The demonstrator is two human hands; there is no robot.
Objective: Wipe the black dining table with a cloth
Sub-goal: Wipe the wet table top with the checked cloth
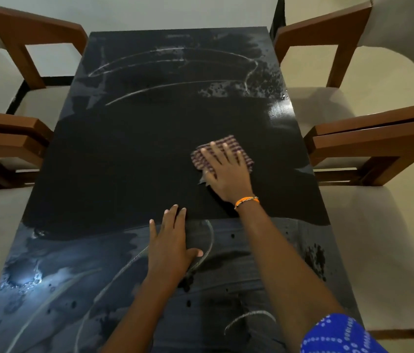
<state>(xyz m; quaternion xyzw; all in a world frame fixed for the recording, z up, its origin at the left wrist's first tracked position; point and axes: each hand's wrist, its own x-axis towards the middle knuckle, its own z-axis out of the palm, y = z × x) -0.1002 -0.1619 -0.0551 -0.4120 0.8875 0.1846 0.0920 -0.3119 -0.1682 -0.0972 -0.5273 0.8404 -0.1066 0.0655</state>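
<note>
Item: black worktop [124, 161], long and rectangular, running away from you. Its middle band is matte and dark. The far end and the near end carry pale curved streaks, glossy patches and dark speckles.

Item: checked cloth [222, 152], folded into a small pad, lying flat on the worktop right of its centre, closer to the right edge than the left.

Item: your right hand [226, 171], laid palm-down on the cloth. The grip is flat, with the fingers straight and spread over the fabric, pressing it rather than curling round it. The cloth shows beyond the fingertips and on both sides of the hand. An orange band [246, 201] sits on that wrist, and a blue patterned sleeve [335, 335] shows at the lower right.

Item: your left hand [173, 240], palm-down on the bare worktop, nearer to you than the cloth and left of it, apart from it. Its grip is likewise flat, with the fingers straight, the thumb out to the right, and nothing held.

Item: wooden-armed chairs with cream cushions, two left of the worktop [10, 138] and two right of it [368, 138], drawn close to its long edges.
</note>
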